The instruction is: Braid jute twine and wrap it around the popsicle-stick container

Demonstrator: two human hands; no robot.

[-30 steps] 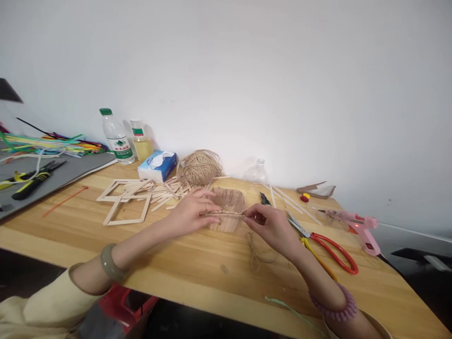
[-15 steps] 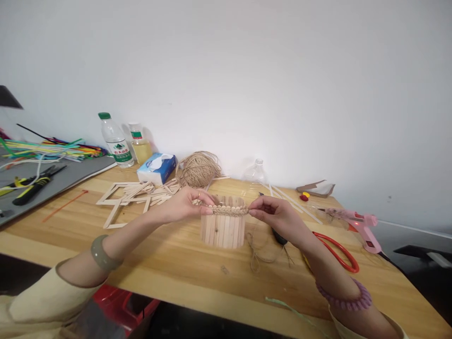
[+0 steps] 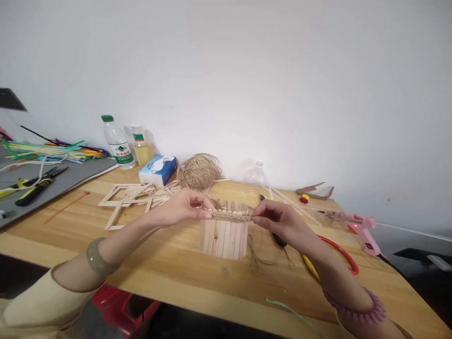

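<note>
In front of me is a round holder of upright popsicle sticks (image 3: 224,238), with a braided twine strip (image 3: 231,215) lying across its front just below the rounded stick tops. My left hand (image 3: 185,207) pinches the strip's left end against the holder's rim, thumb in front and fingers behind. At the other end, my right hand (image 3: 278,219) pinches the strip between thumb and forefinger, beside the holder's right edge. Loose thin twine (image 3: 259,259) trails on the table below the right hand. A black-handled tool (image 3: 278,239) is partly hidden behind that hand.
A ball of twine (image 3: 199,170), a tissue pack (image 3: 158,170) and a water bottle (image 3: 118,143) stand at the back. Popsicle stick frames (image 3: 115,214) lie left. On the right are a pink glue gun (image 3: 365,230) and red-handled scissors or pliers (image 3: 344,252). A clear bottle top (image 3: 257,174) sits behind.
The holder has shifted slightly toward me and its top tilts more into view. My right hand has moved a little to the right with the strip's end; both hands keep their pinch.
</note>
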